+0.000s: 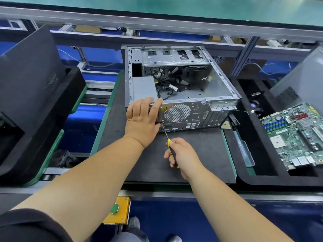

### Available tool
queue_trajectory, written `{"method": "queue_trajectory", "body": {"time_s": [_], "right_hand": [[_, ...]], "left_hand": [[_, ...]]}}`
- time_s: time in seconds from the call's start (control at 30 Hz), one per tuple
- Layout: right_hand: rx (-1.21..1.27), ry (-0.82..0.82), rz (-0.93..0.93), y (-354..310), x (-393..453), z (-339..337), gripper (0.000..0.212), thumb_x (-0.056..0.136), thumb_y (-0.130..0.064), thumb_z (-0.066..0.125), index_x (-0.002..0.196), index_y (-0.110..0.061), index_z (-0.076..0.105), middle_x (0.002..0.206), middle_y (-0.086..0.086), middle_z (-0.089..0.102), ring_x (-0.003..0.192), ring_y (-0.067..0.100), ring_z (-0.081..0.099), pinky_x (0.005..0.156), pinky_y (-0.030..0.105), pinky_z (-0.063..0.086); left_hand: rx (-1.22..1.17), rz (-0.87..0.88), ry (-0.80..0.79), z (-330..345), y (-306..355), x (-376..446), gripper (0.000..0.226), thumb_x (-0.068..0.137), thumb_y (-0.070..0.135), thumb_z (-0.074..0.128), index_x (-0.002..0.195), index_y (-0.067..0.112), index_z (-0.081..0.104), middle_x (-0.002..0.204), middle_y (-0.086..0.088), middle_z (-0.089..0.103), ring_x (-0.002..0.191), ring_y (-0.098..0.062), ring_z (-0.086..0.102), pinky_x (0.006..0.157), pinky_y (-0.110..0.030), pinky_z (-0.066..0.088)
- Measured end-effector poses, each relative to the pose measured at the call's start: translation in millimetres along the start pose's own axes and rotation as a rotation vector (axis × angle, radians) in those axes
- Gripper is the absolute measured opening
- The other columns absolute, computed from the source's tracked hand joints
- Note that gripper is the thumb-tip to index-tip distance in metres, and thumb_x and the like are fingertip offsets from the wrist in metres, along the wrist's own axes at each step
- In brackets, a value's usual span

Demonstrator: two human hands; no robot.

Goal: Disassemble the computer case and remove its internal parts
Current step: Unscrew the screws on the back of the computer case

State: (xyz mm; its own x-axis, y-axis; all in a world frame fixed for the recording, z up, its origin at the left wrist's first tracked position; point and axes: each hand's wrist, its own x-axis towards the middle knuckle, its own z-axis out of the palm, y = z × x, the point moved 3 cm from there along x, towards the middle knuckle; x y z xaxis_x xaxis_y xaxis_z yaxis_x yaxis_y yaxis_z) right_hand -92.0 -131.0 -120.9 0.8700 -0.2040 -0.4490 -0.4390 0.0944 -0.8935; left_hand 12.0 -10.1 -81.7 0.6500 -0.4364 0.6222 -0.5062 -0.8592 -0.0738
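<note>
Head view: screwdriver (167, 139) gripped in right hand (181, 156), tip at computer case (181, 95)

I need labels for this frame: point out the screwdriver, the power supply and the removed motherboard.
screwdriver (168, 142): head view, on the yellow collar above the right hand's grip.
power supply (143, 88): head view, on its grey top face inside the case.
motherboard (295, 135): head view, on the green board's middle.

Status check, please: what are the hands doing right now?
Left hand braces computer case rear. Right hand grips screwdriver, tip at rear panel. Nothing blocking.
</note>
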Motion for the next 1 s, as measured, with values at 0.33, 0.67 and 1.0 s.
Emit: {"method": "queue_trajectory", "body": {"time_s": [0.33, 0.67, 1.0], "right_hand": [[0.005, 0.004, 0.008, -3.2, -1.7, -0.6, 0.016, 0.102, -0.022, 0.043, 0.102, -0.011, 0.055, 0.064, 0.008, 0.062, 0.043, 0.015, 0.038, 0.045, 0.027, 0.037], [0.030, 0.046, -0.014, -0.4, -0.9, 1.8, 0.015, 0.102, -0.023, 0.045, 0.101, -0.013, 0.056, 0.063, 0.004, 0.064, 0.041, 0.012, 0.040, 0.052, 0.030, 0.041], [0.286, 0.053, 0.167, -3.8, -3.4, 14.7, 0.008, 0.097, -0.017, 0.057, 0.102, -0.012, 0.060, 0.065, 0.002, 0.062, 0.045, 0.012, 0.045, 0.050, 0.027, 0.044]], "left_hand": [[0.006, 0.002, -0.001, -1.4, 0.8, 0.4, 0.091, 0.062, 0.041, 0.081, 0.139, 0.020, 0.039, 0.130, -0.006, 0.030, 0.118, -0.029, 0.032, 0.103, -0.043, 0.022], [0.012, -0.002, -0.018, -1.3, 0.3, 0.0, 0.091, 0.063, 0.042, 0.080, 0.140, 0.021, 0.037, 0.131, -0.005, 0.029, 0.119, -0.028, 0.031, 0.104, -0.043, 0.021], [0.012, 0.011, -0.014, -1.6, -0.3, -0.5, 0.093, 0.063, 0.041, 0.081, 0.140, 0.022, 0.032, 0.132, -0.006, 0.029, 0.120, -0.028, 0.030, 0.105, -0.042, 0.021]]}}
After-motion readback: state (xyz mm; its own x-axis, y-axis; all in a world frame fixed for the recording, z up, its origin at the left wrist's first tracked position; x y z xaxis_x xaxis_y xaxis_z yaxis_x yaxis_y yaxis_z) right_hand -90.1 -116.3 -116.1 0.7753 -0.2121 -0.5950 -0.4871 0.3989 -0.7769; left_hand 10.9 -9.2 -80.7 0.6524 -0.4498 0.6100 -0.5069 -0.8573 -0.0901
